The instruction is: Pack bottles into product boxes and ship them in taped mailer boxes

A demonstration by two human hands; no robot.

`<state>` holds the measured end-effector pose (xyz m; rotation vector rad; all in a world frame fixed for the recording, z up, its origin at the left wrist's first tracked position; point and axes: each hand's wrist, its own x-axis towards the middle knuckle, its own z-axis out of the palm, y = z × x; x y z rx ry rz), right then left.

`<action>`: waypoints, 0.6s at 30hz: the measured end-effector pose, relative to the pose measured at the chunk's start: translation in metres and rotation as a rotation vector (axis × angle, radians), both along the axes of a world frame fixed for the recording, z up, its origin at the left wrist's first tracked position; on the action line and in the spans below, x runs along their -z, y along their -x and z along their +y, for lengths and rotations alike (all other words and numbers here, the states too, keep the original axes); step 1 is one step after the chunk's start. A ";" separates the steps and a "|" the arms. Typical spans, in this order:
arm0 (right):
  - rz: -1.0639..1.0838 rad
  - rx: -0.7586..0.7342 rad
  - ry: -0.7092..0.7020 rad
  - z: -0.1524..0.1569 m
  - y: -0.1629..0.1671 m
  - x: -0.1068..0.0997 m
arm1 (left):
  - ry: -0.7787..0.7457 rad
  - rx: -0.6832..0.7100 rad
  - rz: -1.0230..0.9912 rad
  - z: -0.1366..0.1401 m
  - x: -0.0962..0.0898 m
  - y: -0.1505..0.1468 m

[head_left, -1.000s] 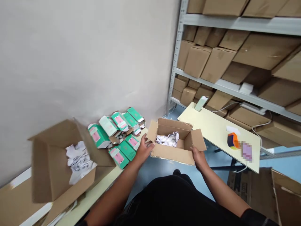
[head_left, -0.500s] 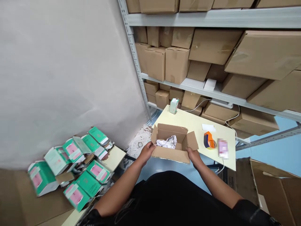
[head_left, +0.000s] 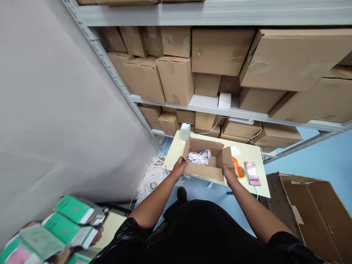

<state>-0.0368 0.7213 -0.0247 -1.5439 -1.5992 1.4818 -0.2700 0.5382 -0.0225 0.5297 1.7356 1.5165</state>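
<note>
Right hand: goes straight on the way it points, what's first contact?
The open cardboard box: the right hand holds its near right corner, so contact is immediate. Past that, probably the box's far wall, though depth is unclear.

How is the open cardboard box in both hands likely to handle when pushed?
The cardboard box is probably light for its size, as only crumpled paper shows inside. Its flaps would likely bend under a push, since they stand open and unfastened. The paper may slide when the box tilts, because there is room beside it.
</note>
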 end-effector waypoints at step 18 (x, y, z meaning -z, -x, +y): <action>-0.028 0.137 0.109 -0.033 -0.006 0.002 | 0.405 0.217 0.815 0.123 -0.045 0.188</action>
